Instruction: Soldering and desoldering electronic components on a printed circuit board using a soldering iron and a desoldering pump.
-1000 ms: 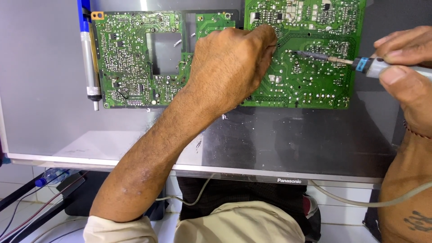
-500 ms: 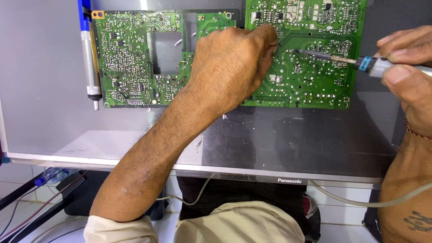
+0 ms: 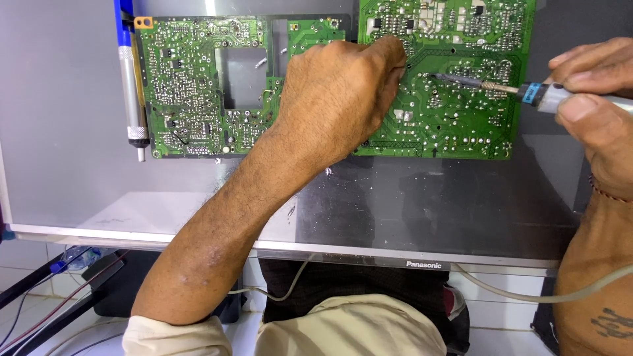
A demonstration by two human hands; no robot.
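Soldering in hand: my right hand [image 3: 593,99] fingers grip slim grey-handled soldering iron [image 3: 501,87], tip on green circuit board [image 3: 448,112] lying on grey panel [image 3: 66,118]. My left hand [image 3: 336,99] curled closed at joint, contents hidden. Next, I judge: steady tip.

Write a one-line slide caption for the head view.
Right hand touches a slim soldering iron to a green circuit board; left hand rests there.

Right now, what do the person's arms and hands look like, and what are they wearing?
Left hand and right hand are bare, no gloves. The left arm has a cream sleeve rolled at the elbow. The right wrist wears a thin red thread bracelet; a dark tattoo marks that forearm.
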